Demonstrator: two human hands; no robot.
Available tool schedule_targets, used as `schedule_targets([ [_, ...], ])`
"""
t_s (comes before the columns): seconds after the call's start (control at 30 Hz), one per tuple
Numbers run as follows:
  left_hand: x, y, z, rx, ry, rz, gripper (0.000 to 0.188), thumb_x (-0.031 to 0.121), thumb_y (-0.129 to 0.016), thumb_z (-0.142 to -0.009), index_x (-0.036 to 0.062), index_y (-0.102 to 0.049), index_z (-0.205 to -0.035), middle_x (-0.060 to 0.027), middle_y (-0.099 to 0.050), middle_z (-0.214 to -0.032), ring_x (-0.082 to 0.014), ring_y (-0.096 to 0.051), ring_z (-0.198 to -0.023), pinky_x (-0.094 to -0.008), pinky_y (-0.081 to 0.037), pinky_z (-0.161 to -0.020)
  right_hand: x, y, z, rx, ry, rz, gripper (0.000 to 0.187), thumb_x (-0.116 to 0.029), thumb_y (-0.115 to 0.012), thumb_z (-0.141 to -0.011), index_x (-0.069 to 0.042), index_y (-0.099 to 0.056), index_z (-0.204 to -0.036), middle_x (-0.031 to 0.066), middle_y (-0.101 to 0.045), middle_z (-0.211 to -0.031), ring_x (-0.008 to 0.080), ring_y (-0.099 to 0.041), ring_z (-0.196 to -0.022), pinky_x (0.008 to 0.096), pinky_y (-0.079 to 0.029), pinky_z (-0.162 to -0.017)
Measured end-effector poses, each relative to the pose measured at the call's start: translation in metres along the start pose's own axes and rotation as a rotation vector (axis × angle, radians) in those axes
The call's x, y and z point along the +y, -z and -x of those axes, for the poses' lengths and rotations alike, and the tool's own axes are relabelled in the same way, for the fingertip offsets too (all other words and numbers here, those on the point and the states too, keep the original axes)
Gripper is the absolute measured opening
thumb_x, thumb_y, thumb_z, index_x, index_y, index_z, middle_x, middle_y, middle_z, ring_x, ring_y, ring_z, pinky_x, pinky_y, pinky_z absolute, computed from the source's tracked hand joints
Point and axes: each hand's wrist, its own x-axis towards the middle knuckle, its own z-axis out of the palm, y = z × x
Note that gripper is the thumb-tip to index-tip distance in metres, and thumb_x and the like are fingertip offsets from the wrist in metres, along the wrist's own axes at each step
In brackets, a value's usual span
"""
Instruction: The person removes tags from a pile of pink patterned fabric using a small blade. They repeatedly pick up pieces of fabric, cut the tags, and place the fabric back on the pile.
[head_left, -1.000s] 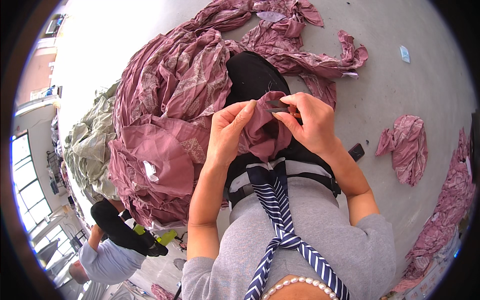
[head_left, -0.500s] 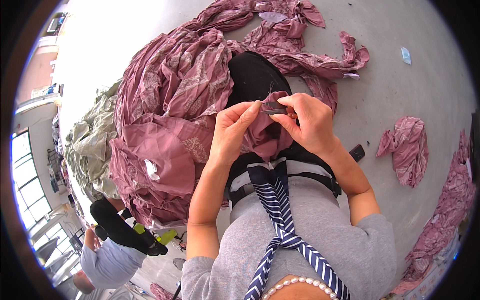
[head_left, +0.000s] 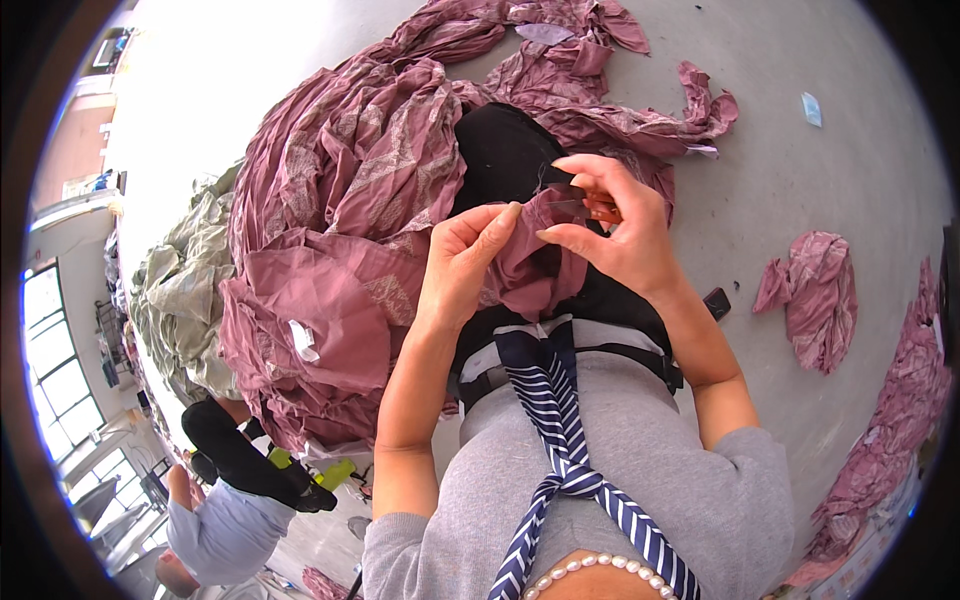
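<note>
My left hand (head_left: 468, 255) is closed, thumb against finger, pinching the edge of a dusty-pink cloth (head_left: 530, 270) above my lap. Loose threads stick up from that edge. My right hand (head_left: 625, 225) holds a small pair of dark thread snips (head_left: 568, 203) by the cloth edge. Its thumb and forefinger are spread away from the snips, which appear to rest against the other fingers. The snips' handle is partly hidden by those fingers. To the left, a large heap of pink patterned fabric (head_left: 350, 170) lies against my black-clad leg (head_left: 505, 150).
Pale green fabric (head_left: 185, 290) is heaped beyond the pink pile. A pink bundle (head_left: 820, 300), a light-blue piece (head_left: 811, 110) and a dark phone-like object (head_left: 716, 303) lie on the grey floor (head_left: 770, 190). More pink cloth (head_left: 880, 430) is piled far right. Another person (head_left: 230, 520) sits at lower left.
My right thumb and forefinger have spread apart, and the snips' blades have shifted slightly right and up. My left hand keeps its pinch. The other person has leaned slightly.
</note>
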Motion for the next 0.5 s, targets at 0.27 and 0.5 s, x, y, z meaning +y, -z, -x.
schedule_targets([
  [0.27, -0.004, 0.006, 0.000, 0.024, -0.054, -0.190, 0.020, 0.016, -0.063, -0.092, -0.0023, -0.068, -0.097, 0.0060, -0.060, -0.080, -0.0005, -0.050, -0.074, -0.0162, -0.042, -0.063, 0.051, 0.015, -0.033, 0.148, -0.064, -0.368, 0.015, -0.015, -0.072, -0.083, -0.004, -0.063, -0.086, -0.0028, -0.061, -0.072, 0.0014, -0.048, -0.060, 0.0193, -0.038, -0.051],
  [0.5, 0.001, 0.005, 0.014, 0.020, -0.417, -0.835, 0.014, -0.005, -0.070, -0.074, 0.0002, -0.066, -0.086, -0.0035, -0.063, -0.081, -0.0087, -0.058, -0.068, -0.0212, -0.046, -0.061, 0.036, 0.006, 0.022, -0.155, 0.370, 0.240, 0.029, 0.004, -0.069, -0.058, -0.009, -0.063, -0.083, 0.0034, -0.060, -0.073, 0.0209, -0.059, -0.062, 0.0316, -0.047, -0.054],
])
